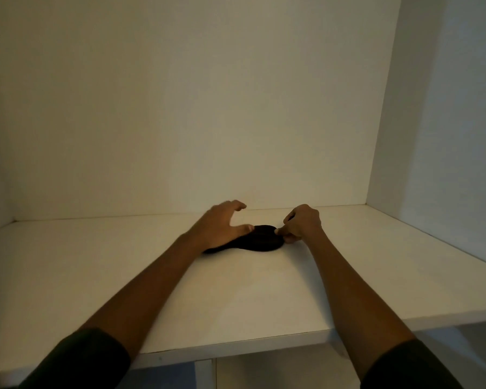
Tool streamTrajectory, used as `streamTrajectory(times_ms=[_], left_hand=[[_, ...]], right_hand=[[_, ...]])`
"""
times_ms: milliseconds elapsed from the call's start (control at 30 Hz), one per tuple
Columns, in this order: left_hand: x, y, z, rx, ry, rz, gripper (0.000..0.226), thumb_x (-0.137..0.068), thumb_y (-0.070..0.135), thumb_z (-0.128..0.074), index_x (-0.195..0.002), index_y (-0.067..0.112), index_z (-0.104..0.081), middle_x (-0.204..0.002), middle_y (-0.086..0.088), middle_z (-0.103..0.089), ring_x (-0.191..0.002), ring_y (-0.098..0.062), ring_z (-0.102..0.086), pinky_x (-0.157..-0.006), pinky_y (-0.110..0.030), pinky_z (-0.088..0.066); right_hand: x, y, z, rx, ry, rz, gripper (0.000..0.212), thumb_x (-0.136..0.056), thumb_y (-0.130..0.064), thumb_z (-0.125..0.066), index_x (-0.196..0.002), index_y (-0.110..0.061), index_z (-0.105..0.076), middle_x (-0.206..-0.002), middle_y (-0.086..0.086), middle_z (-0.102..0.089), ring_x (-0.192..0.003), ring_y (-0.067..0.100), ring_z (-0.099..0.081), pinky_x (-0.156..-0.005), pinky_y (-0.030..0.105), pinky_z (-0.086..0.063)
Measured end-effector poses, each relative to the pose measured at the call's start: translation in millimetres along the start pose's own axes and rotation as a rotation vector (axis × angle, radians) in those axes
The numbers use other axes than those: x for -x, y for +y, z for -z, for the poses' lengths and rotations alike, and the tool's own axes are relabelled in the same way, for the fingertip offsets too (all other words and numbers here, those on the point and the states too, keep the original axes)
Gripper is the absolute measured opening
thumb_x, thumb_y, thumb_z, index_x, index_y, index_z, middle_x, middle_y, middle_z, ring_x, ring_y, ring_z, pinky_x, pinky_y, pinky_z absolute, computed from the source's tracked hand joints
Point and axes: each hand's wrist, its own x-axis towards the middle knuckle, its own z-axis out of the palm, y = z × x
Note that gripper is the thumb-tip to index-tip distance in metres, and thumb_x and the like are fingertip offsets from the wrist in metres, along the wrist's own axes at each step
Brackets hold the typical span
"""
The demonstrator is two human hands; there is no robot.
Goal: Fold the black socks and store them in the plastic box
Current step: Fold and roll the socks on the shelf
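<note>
The black socks [260, 239] lie flat on the white surface [236, 293], near the back wall [180, 108]. The left hand [222, 224] is spread open, fingers curved, with its heel resting on the left end of the socks. The right hand [302, 223] is at the right end of the socks, pinching the edge between thumb and fingers.
</note>
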Motion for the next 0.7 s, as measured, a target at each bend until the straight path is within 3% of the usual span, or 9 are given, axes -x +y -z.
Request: streamTrajectory(times_ms=[67, 167, 267, 333, 467, 600, 700], left_hand=[[0, -1, -14, -0.192, -0.170, 0.074, 0.076, -0.089, 0.057, -0.045, -0.150, 0.017, -0.023, -0.157, -0.002, -0.026, -0.144, -0.019, -0.024, -0.119, -0.035, -0.017], [5, -14, -21, -0.370, -0.313, 0.138, 0.086, -0.089, 0.068, -0.027, -0.153, 0.016, -0.005, -0.162, -0.001, -0.003, -0.149, -0.016, -0.002, -0.121, -0.042, 0.001], [8, -22, -22, -0.376, -0.363, 0.191, 0.087, -0.087, 0.071, -0.019, -0.153, 0.017, -0.001, -0.162, -0.001, 0.003, -0.149, -0.019, 0.004, -0.120, -0.046, 0.003], [6, -23, -21, -0.366, -0.373, 0.195, 0.087, -0.087, 0.072, -0.019, -0.153, 0.019, -0.001, -0.162, 0.000, 0.004, -0.149, -0.021, 0.005, -0.120, -0.048, 0.001], [3, -24, -24, -0.377, -0.374, 0.195, 0.088, -0.085, 0.074, -0.019, -0.153, 0.020, -0.002, -0.162, 0.000, 0.004, -0.149, -0.023, 0.006, -0.120, -0.049, -0.002], [1, -25, -24, -0.386, -0.381, 0.185, 0.090, -0.085, 0.074, -0.018, -0.153, 0.018, 0.001, -0.161, -0.002, 0.006, -0.149, -0.021, 0.007, -0.120, -0.049, -0.002], [2, -23, -24, -0.381, -0.390, 0.180, 0.091, -0.086, 0.073, -0.018, -0.153, 0.016, 0.003, -0.161, -0.003, 0.008, -0.149, -0.020, 0.008, -0.120, -0.049, -0.001]], right_hand=[[1, 0, 1, -0.057, -0.011, -0.012, 0.032, -0.060, -0.012, -0.087, -0.075, -0.006, -0.059, -0.087, 0.019, -0.074, -0.083, 0.030, -0.071, -0.086, 0.040, -0.057], [4, 0, 3, -0.125, -0.049, -0.050, 0.028, -0.063, -0.006, -0.084, -0.072, -0.005, -0.058, -0.085, 0.019, -0.073, -0.086, 0.030, -0.071, -0.088, 0.040, -0.056], [10, -2, 6, -0.285, -0.163, -0.112, 0.020, -0.077, 0.006, -0.069, -0.070, -0.005, -0.054, -0.082, 0.015, -0.065, -0.078, 0.024, -0.065, -0.088, 0.036, -0.057], [11, -4, 9, -0.344, -0.186, -0.128, 0.015, -0.077, 0.009, -0.068, -0.077, -0.002, -0.057, -0.080, 0.014, -0.063, -0.078, 0.024, -0.065, -0.088, 0.036, -0.057], [13, -4, 7, -0.317, -0.116, -0.131, 0.045, -0.060, 0.005, -0.084, -0.100, 0.007, -0.063, -0.072, 0.015, -0.066, -0.084, 0.032, -0.072, -0.089, 0.041, -0.056], [16, -2, 5, -0.285, 0.021, -0.106, 0.028, -0.057, 0.005, -0.084, -0.071, -0.003, -0.061, -0.064, 0.015, -0.066, -0.065, 0.029, -0.068, -0.079, 0.045, -0.059], [19, 1, 5, -0.250, 0.081, -0.104, 0.033, -0.055, 0.003, -0.084, -0.064, -0.009, -0.054, -0.059, 0.011, -0.065, -0.049, 0.023, -0.066, -0.073, 0.040, -0.061]])
